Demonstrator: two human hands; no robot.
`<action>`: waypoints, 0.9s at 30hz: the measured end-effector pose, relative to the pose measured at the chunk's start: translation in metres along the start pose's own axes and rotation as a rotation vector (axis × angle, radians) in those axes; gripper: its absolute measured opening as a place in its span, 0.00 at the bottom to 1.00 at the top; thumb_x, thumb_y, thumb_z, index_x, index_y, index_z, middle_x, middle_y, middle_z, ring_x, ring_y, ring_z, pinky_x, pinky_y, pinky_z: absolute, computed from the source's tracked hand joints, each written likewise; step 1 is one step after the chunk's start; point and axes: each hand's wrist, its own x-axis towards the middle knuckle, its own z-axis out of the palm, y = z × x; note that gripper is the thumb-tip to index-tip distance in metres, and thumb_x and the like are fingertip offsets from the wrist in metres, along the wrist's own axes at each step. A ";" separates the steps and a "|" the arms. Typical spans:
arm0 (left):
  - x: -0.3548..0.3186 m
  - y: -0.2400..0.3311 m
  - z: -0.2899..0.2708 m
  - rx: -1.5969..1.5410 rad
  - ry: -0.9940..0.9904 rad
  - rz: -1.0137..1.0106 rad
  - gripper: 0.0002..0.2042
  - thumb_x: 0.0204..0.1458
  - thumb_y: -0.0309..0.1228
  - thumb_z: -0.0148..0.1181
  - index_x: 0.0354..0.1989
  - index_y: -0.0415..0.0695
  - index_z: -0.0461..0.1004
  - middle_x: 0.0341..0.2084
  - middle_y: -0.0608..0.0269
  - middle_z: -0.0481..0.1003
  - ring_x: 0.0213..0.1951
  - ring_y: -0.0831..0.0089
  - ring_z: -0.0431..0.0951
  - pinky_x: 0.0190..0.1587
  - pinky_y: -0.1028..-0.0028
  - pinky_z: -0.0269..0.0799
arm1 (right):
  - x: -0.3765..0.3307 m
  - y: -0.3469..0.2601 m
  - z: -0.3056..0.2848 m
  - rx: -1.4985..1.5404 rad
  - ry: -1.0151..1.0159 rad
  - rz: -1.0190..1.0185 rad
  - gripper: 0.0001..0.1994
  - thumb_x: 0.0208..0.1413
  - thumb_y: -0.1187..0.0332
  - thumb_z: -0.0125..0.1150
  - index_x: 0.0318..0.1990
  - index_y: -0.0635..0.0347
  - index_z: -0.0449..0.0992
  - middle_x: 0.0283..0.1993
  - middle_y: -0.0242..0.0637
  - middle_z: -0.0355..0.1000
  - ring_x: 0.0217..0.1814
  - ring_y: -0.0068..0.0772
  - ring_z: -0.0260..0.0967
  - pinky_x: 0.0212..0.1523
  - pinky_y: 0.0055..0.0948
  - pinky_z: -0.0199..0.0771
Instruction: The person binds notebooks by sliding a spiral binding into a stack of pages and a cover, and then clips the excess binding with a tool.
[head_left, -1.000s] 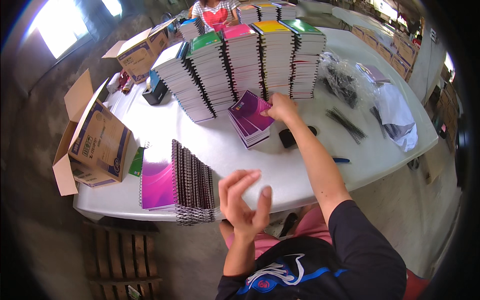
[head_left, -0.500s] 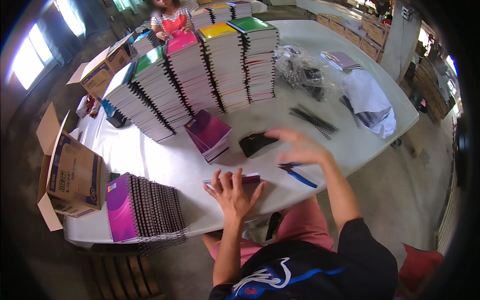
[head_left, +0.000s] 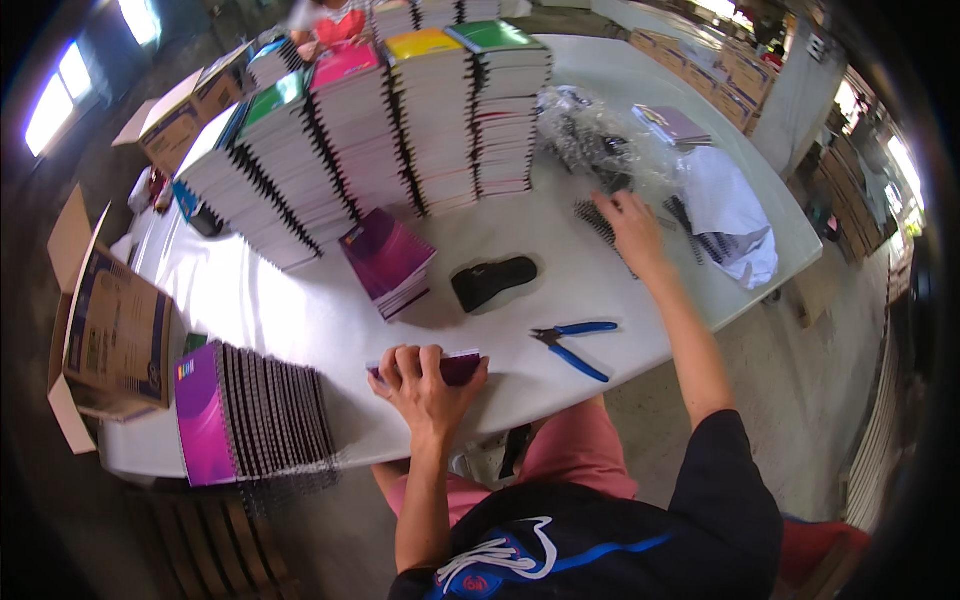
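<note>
Near the front edge of the white table [head_left: 500, 395], my left hand [head_left: 425, 390] grips a purple notebook [head_left: 462, 367], fingers curled over it and thumb at its right end. My right hand [head_left: 636, 232] reaches far over the table, its fingers stretched out over loose black spiral binding coils [head_left: 598, 222]; whether it has hold of one I cannot tell. Between my hands lie blue-handled cutting pliers [head_left: 580, 350] with handles spread. A black, shoe-like object [head_left: 492, 283] rests behind them. Left of it is a small stack of purple notebooks [head_left: 388, 258].
Tall stacks of spiral notebooks [head_left: 430, 130] line the back. A stack of coil-bound purple notebooks [head_left: 250, 410] stands front left by an open carton [head_left: 115, 330]. More coils lie by a white sheet [head_left: 735, 210] and crumpled clear plastic [head_left: 590, 140]. Another person [head_left: 335, 25] is beyond.
My right hand has moved away from the black object to the coils farther back. My left hand's fingers have curled in round the notebook, which now looks tilted up. The view has shifted.
</note>
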 end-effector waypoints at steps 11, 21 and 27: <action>-0.012 0.000 -0.001 -0.053 0.046 0.029 0.20 0.26 0.47 0.71 0.24 0.52 0.71 0.31 0.66 0.65 0.46 0.58 0.61 0.50 0.48 0.51 | -0.046 -0.150 -0.061 1.139 -0.413 0.019 0.13 0.49 0.78 0.61 0.43 0.54 0.80 0.32 0.33 0.68 0.33 0.27 0.66 0.36 0.23 0.66; -0.019 0.002 0.001 -0.046 0.086 0.018 0.17 0.29 0.48 0.71 0.24 0.55 0.72 0.31 0.69 0.66 0.46 0.60 0.61 0.50 0.47 0.49 | -0.045 -0.148 -0.057 1.146 -0.361 -0.079 0.12 0.45 0.81 0.63 0.39 0.57 0.80 0.36 0.34 0.70 0.39 0.30 0.68 0.39 0.25 0.69; -0.019 0.002 -0.003 -0.033 0.041 -0.008 0.21 0.25 0.51 0.72 0.26 0.54 0.72 0.32 0.69 0.67 0.46 0.60 0.61 0.51 0.45 0.48 | -0.047 -0.141 -0.058 1.340 -0.532 -0.204 0.14 0.45 0.79 0.64 0.41 0.56 0.79 0.34 0.35 0.72 0.36 0.32 0.70 0.36 0.28 0.69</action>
